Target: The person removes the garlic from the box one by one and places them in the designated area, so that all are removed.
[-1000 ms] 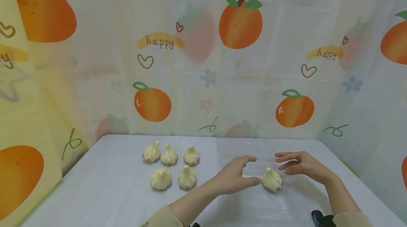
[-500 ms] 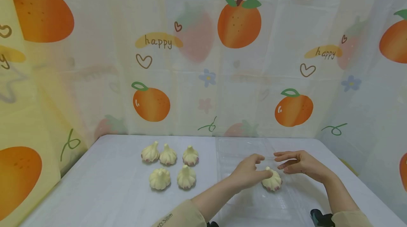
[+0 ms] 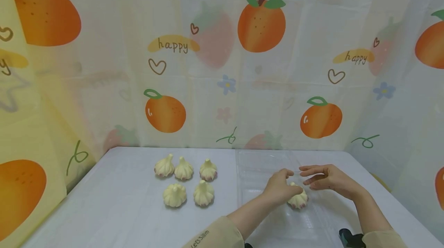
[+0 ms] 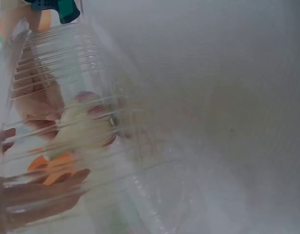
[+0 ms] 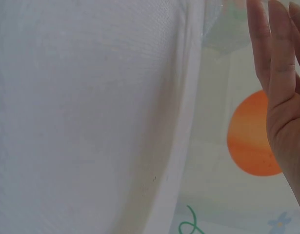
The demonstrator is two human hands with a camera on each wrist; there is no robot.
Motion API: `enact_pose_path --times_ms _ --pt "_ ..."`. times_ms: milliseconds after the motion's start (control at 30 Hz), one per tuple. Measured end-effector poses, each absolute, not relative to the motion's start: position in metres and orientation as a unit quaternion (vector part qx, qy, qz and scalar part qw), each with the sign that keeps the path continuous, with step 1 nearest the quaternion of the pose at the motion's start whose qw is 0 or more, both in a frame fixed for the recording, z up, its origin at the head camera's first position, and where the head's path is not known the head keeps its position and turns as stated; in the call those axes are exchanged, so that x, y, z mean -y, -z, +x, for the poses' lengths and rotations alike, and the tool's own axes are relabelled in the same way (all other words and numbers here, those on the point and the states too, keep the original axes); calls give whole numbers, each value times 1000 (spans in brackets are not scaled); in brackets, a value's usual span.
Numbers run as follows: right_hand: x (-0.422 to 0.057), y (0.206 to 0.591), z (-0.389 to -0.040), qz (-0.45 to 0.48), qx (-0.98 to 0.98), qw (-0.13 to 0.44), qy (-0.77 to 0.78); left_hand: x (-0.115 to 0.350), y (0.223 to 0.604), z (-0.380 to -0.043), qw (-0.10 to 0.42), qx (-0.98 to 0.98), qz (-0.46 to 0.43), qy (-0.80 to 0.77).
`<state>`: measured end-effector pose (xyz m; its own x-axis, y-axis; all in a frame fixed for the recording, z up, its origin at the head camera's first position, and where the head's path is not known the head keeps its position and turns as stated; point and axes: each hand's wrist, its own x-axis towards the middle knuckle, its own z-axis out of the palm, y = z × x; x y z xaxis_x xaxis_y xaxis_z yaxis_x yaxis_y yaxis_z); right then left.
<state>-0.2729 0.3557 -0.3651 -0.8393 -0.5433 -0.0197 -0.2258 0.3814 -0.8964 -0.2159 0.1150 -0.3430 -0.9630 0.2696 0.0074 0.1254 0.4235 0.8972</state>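
Note:
A pale garlic bulb (image 3: pixel 299 201) sits in a clear plastic box (image 3: pixel 254 163) on the right of the table. My left hand (image 3: pixel 281 188) reaches over the box, thumb and fingers spread beside the bulb, the thumb covering part of it in the head view. In the left wrist view the bulb (image 4: pixel 84 126) shows through the ribbed plastic wall, a little apart from the left thumb (image 4: pixel 67 187). On the box's right side my right hand (image 3: pixel 331 181) hovers with loosely bent fingers and holds nothing; its fingers (image 5: pixel 281 58) look fairly straight in the right wrist view.
Several garlic bulbs (image 3: pixel 203 193) stand left of the box in two rows on the white table (image 3: pixel 114 201). Behind hangs a curtain (image 3: pixel 208 93) printed with oranges. A dark wrist device (image 3: pixel 350 238) is strapped near the right sleeve.
My left hand has moved right, to the garlic bulb in the box, and its thumb now overlaps the bulb. The right hand has stayed nearly still.

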Motion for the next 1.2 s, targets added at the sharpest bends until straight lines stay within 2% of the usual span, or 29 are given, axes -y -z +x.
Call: enact_pose_path --times_ms 467,967,1200 --pt "-354 365 -274 -231 -819 157 501 -117 364 -223 73 -830 123 -539" --pt "-355 364 -272 -224 -817 162 505 -117 371 -224 102 -847 129 -505" --pt "-355 365 -272 -230 -817 160 504 -117 372 -224 91 -850 136 -501"
